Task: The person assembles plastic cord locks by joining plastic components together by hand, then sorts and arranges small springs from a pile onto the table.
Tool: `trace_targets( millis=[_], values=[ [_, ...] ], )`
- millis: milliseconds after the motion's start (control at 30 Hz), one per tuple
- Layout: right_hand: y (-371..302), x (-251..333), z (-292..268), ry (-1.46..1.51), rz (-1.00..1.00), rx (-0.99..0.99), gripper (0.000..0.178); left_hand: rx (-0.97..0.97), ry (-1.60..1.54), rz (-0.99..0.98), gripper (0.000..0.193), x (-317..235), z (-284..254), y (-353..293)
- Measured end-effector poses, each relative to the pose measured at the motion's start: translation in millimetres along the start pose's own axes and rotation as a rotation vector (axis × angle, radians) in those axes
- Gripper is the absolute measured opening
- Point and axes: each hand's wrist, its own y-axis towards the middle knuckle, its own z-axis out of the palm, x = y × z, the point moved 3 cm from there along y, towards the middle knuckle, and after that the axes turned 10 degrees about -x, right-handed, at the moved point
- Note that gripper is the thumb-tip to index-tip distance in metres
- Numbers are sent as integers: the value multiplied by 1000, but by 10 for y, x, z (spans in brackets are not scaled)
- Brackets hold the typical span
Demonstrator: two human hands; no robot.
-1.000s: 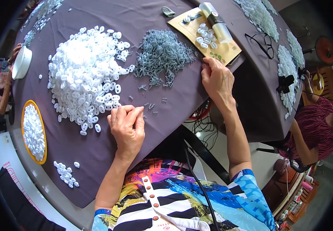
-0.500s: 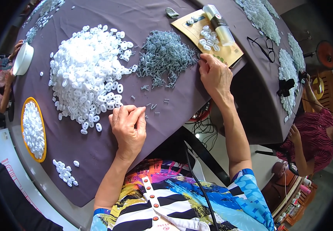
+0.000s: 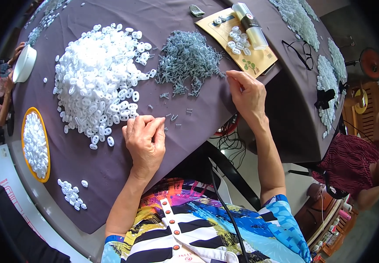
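My left hand [image 3: 144, 142] rests at the near edge of a large heap of white oval plastic pieces with two holes [image 3: 95, 74]. Its fingers are curled and pinched together, hiding whatever they may hold. My right hand [image 3: 248, 96] hovers by the right side of a heap of small grey metal screws [image 3: 187, 59]. Thumb and forefinger are drawn together there, and what is between them is too small to make out. A few loose screws [image 3: 174, 117] lie on the cloth between the heap and my left hand.
An orange-rimmed basket [image 3: 24, 144] of white pieces stands left, near a small loose group [image 3: 71, 193]. Back right, a yellow booklet [image 3: 215, 31] carries a clear tube [image 3: 250, 26] and several white pieces. Glasses [image 3: 301, 55] lie farther right. Other people sit at both sides.
My right hand has drawn slightly back from the booklet toward me. My left hand keeps its pinch almost in place. The person at right has moved an arm, and the view has shifted a little.
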Motion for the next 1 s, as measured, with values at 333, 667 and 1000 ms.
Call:
trace_targets(
  millis=[333, 667, 1000],
  values=[
    [-15, -63, -18, -33, 8, -79, 10, -19, -4, 6, 16, 15, 10, 13],
    [109, -68, 88, -209, -31, 10, 10, -28, -7, 11, 16, 29, 1, -16],
    [-142, 282, -17, 54, -13, 116, 7, -44, -24, 13, 16, 60, 20, -12]
  ],
)
